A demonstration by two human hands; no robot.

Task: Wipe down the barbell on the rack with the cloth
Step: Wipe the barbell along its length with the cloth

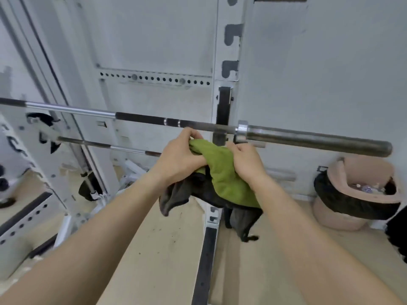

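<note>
A long barbell (141,119) lies level on the white rack (226,69), with a chrome stretch at the left and a bare dark sleeve (317,140) sticking out to the right. Just below and in front of the bar, both my hands hold a bunched cloth (220,170), green on one side and dark grey on the other. My left hand (179,157) grips its left end. My right hand (246,159) grips its right part. The cloth hangs down between them and does not touch the bar.
A second, thinner bar (105,145) sits lower at the left. A pink bin with a black liner (356,194) stands on the floor at the right. The rack's base rail (206,256) runs toward me on the beige floor. A mirror is at the far left.
</note>
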